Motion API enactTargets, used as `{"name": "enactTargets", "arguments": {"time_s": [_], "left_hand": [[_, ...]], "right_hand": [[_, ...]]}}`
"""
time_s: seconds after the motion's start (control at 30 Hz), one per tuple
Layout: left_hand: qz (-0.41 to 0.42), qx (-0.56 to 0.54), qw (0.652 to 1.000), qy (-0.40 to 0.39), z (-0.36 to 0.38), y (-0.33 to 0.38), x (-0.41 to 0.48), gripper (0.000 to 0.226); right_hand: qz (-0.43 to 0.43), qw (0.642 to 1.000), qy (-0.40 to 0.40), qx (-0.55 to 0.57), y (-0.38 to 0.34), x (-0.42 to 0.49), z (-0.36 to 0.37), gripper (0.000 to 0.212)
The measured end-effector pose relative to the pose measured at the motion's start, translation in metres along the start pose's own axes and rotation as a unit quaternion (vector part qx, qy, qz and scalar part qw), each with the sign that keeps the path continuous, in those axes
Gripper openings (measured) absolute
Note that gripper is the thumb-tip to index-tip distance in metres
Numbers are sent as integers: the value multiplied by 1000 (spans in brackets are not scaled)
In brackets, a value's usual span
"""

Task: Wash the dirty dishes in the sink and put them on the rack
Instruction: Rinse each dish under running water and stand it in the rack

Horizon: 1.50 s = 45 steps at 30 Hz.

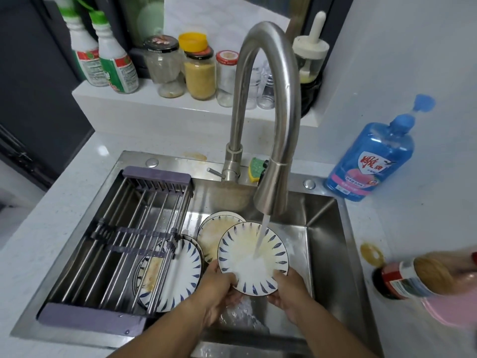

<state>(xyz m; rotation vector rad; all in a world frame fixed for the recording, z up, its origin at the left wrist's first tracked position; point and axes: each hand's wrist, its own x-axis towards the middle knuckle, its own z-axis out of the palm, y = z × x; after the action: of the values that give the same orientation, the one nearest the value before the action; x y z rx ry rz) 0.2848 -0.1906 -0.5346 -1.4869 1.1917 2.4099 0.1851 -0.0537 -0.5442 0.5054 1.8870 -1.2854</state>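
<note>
Left hand [219,293] and right hand [289,293] fingers are pinching the blue-patterned plate [251,257] by its near rim, under the faucet [271,192] stream, over the sink [322,228]. Wet glazed ceramic: likely stiff, slippery, chippable; gripping opposite rim edges looks safest.

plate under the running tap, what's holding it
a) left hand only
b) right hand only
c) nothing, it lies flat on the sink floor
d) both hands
d: the left hand and the right hand each grip the near rim of the plate, which is held tilted under the water from the tap.
</note>
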Motion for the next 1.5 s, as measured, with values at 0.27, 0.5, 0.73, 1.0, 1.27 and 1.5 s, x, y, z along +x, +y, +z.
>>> {"name": "enactTargets", "arguments": {"time_s": [0.27, 0.5, 0.73, 1.0, 1.27, 1.5], "left_hand": [[58, -14, 998, -5, 6, 9, -24, 32], [73, 32, 997, 0, 16, 24, -49, 26], [-18, -40, 994, -98, 22, 24, -47, 54], [-27, -43, 996, -75, 19, 42, -29, 64], [-27, 64, 997, -45, 11, 69, -29, 54], [-67, 79, 991, -90, -3, 79, -21, 83]], "right_hand": [[-255, 926, 110, -254, -5, -19, -14, 52], [-377, 697, 111, -599, -9, -18, -10, 80], [-377, 719, -65, -580, -25, -49, 15, 78], [-488, 655, -180, -548, -11, -56, -14, 56], [-622, 607, -77, -489, -4, -32, -61, 28], [-387, 838, -208, -322, -78, -61, -59, 14]]}}
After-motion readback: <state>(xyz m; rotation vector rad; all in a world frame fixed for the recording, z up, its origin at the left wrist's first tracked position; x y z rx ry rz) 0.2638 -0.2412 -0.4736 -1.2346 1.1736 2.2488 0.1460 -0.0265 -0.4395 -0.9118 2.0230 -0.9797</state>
